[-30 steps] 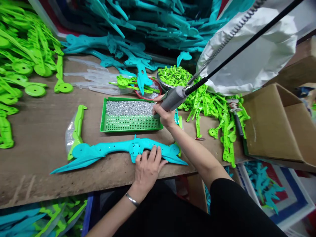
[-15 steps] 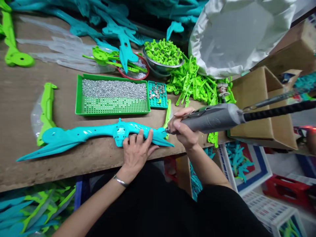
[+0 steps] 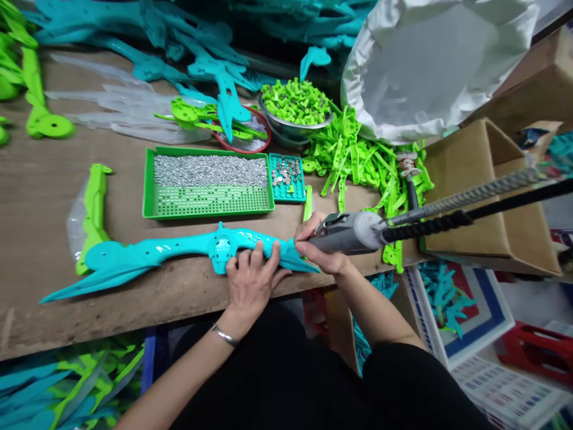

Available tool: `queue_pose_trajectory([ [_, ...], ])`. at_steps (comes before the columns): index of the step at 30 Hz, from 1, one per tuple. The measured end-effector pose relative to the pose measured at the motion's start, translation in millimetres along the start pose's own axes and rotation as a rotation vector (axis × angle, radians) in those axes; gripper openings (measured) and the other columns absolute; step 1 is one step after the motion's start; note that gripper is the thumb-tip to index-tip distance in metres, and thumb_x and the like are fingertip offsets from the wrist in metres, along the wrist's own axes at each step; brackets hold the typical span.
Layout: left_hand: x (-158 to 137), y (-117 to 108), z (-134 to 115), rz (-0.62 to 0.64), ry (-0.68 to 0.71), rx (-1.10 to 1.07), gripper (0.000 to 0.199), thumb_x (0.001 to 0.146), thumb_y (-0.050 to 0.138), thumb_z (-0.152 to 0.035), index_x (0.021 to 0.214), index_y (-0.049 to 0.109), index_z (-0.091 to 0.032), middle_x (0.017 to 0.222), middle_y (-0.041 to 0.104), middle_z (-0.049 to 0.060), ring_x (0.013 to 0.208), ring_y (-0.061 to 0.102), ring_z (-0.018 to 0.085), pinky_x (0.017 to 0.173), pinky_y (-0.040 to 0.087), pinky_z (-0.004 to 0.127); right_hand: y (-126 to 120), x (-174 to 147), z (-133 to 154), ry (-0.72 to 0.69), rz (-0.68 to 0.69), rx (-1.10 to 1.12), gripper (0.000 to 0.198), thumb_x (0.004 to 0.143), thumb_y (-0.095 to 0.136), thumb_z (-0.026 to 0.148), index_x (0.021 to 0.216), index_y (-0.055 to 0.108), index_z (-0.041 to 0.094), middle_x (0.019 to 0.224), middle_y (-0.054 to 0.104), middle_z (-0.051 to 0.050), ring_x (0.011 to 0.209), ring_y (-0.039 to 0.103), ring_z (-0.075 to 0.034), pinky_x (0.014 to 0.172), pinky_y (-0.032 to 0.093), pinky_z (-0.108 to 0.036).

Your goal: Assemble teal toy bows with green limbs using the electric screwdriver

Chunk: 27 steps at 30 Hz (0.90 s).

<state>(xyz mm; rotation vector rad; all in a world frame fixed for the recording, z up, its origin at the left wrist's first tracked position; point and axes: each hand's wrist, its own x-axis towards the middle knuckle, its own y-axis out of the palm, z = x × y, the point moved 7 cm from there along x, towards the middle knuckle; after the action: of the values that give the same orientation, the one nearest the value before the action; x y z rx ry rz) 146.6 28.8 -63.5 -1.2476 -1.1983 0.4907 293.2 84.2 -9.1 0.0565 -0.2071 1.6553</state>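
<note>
A long turquoise plastic toy bow piece (image 3: 179,245) lies across the front of the table. My left hand (image 3: 250,280) rests on it right of its middle hub, fingers spread and pressing on the top, thumb toward the near edge. My right hand (image 3: 324,248) is wrapped around a grey electric screwdriver (image 3: 344,233), whose tip end is at the right end of the turquoise piece. The bit and the exact contact point are hidden by the fingers. Just behind the right hand lies a narrow green part (image 3: 308,203).
Behind sit a green tray (image 3: 208,212) of screws, a small turquoise tray (image 3: 286,194) with metal bits, a metal bowl (image 3: 295,125) of green pieces and loose green parts (image 3: 353,149). A cardboard box (image 3: 465,197) stands right. The screwdriver's black cord (image 3: 430,224) and a spring (image 3: 465,194) run right.
The screwdriver has tipped more upright, its rear end now nearer to me and further left. My left hand keeps its place on the turquoise piece. The whole view has shifted slightly.
</note>
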Motion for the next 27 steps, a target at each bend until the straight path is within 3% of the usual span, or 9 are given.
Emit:
queue_pose_trajectory([
  [4, 2, -5, -3, -0.013, 0.024, 0.073, 0.053, 0.087, 0.059, -0.060, 0.131, 0.063, -0.031, 0.123, 0.065, 0.013, 0.093, 0.054, 0.028, 0.082, 0.032, 0.045, 11, 16, 13, -0.050, 0.248, 0.060, 0.015, 0.078, 0.073, 0.029, 0.084, 0.061, 0.021, 0.064, 0.059, 0.004, 0.049, 0.052, -0.009, 0.045, 0.041, -0.024],
  [6, 4, -8, -5, -0.034, 0.024, 0.087, 0.054, 0.087, 0.058, -0.062, 0.130, 0.064, -0.030, 0.122, 0.067, 0.012, 0.092, 0.054, 0.028, 0.082, 0.033, 0.045, 17, 29, 20, -0.093, 0.302, 0.150, 0.020, 0.079, 0.073, 0.028, 0.093, 0.062, 0.021, 0.061, 0.058, 0.005, 0.047, 0.052, -0.010, 0.045, 0.042, -0.024],
  [8, 5, -10, -6, -0.054, 0.017, 0.089, 0.054, 0.087, 0.058, -0.062, 0.129, 0.064, -0.029, 0.121, 0.068, 0.011, 0.090, 0.054, 0.027, 0.083, 0.034, 0.044, 20, 48, 28, -0.210, 0.217, 0.251, 0.023, 0.079, 0.073, 0.031, 0.097, 0.061, 0.023, 0.058, 0.057, 0.006, 0.046, 0.053, -0.010, 0.046, 0.044, -0.026],
  [10, 6, -14, -6, -0.055, 0.012, 0.073, 0.055, 0.087, 0.059, -0.061, 0.130, 0.064, -0.028, 0.122, 0.068, 0.011, 0.090, 0.055, 0.027, 0.082, 0.035, 0.043, 24, 69, 29, -0.302, 0.041, 0.303, 0.025, 0.080, 0.073, 0.035, 0.096, 0.058, 0.025, 0.056, 0.056, 0.007, 0.047, 0.053, -0.011, 0.049, 0.046, -0.027],
  [13, 3, -25, 3, -0.066, 0.035, -0.001, 0.053, 0.088, 0.063, -0.052, 0.133, 0.061, -0.024, 0.121, 0.068, 0.012, 0.094, 0.058, 0.026, 0.084, 0.037, 0.041, 41, 98, 16, -0.307, -0.125, 0.301, 0.026, 0.079, 0.072, 0.040, 0.094, 0.056, 0.026, 0.055, 0.054, 0.008, 0.048, 0.053, -0.012, 0.054, 0.048, -0.029],
  [18, -16, -60, 60, -0.256, -0.057, -0.007, 0.078, 0.082, 0.073, -0.042, 0.148, 0.042, -0.013, 0.120, 0.067, 0.018, 0.101, 0.060, 0.030, 0.090, 0.040, 0.042, 61, 130, -6, -0.293, -0.160, 0.271, 0.029, 0.077, 0.072, 0.043, 0.095, 0.059, 0.024, 0.053, 0.053, 0.008, 0.047, 0.052, -0.012, 0.053, 0.046, -0.029],
  [21, -30, -69, 95, -0.275, -0.152, 0.011, 0.090, 0.078, 0.075, -0.048, 0.150, 0.038, -0.010, 0.123, 0.065, 0.022, 0.112, 0.059, 0.035, 0.097, 0.039, 0.046, 61, 137, -15, -0.260, -0.184, 0.223, 0.033, 0.076, 0.072, 0.048, 0.093, 0.060, 0.023, 0.053, 0.054, 0.007, 0.047, 0.052, -0.012, 0.054, 0.046, -0.030],
  [27, -37, -57, 107, -0.187, -0.164, -0.021, 0.094, 0.077, 0.073, -0.055, 0.152, 0.035, -0.013, 0.133, 0.062, 0.022, 0.128, 0.052, 0.039, 0.105, 0.029, 0.052, 63, 141, -20, -0.219, -0.187, 0.166, 0.038, 0.073, 0.071, 0.057, 0.087, 0.058, 0.024, 0.051, 0.049, 0.008, 0.045, 0.049, -0.011, 0.052, 0.045, -0.029],
])
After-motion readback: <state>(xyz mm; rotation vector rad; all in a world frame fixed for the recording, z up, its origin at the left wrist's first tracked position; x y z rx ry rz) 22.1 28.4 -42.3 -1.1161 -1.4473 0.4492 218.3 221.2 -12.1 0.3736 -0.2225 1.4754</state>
